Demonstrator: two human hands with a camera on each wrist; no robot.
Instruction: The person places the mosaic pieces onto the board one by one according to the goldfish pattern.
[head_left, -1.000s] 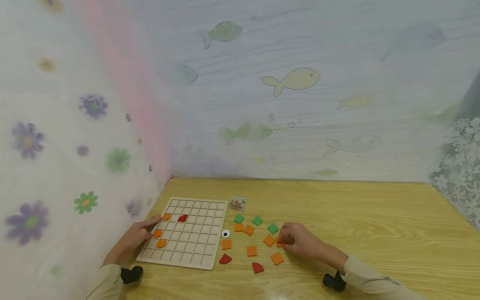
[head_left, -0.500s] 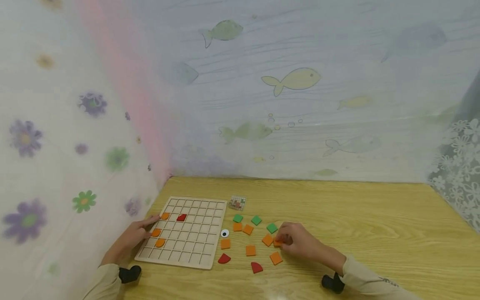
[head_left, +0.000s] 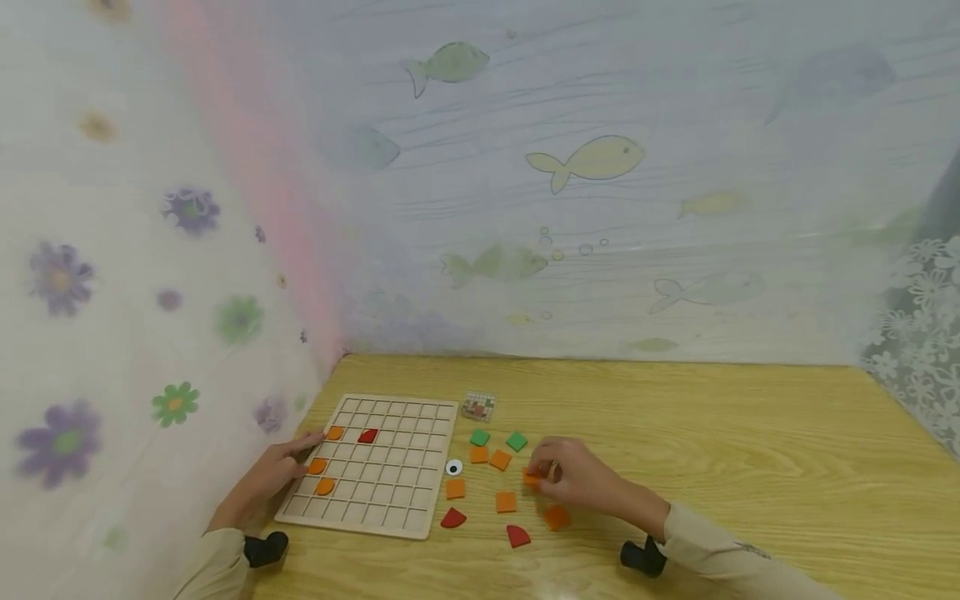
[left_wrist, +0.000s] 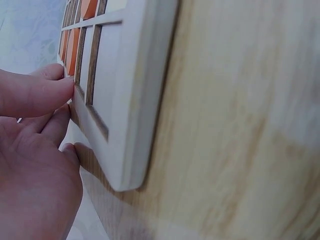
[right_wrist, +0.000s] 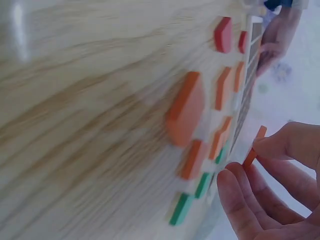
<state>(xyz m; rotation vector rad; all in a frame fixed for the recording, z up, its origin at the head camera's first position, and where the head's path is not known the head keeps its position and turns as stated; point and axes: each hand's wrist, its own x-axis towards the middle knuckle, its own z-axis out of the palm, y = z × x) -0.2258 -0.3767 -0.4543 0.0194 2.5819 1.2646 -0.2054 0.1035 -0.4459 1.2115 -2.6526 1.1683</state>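
My right hand (head_left: 573, 475) pinches an orange square tile (right_wrist: 256, 145) between thumb and fingers, raised off the table in the right wrist view. Below and around it lie other orange square tiles (head_left: 557, 517). A green tile (right_wrist: 181, 207) near this hand is hidden behind it in the head view. My left hand (head_left: 268, 477) rests at the left edge of a pale wooden grid board (head_left: 390, 475). Its thumb (left_wrist: 55, 95) touches the board's rim in the left wrist view. Three rounded orange pieces (head_left: 326, 486) and a red piece (head_left: 367, 436) sit in board cells.
Right of the board lie two red quarter-round pieces (head_left: 517, 536), a white eye disc (head_left: 453, 467) and green tiles (head_left: 517, 442). A small patterned card (head_left: 478, 406) lies by the board's top right corner. A fish-printed curtain (head_left: 600, 250) hangs behind the table.
My right hand has moved left with the orange tile, passing over the neighbouring tiles and covering the nearest green one. My left hand has stayed at the board's edge.
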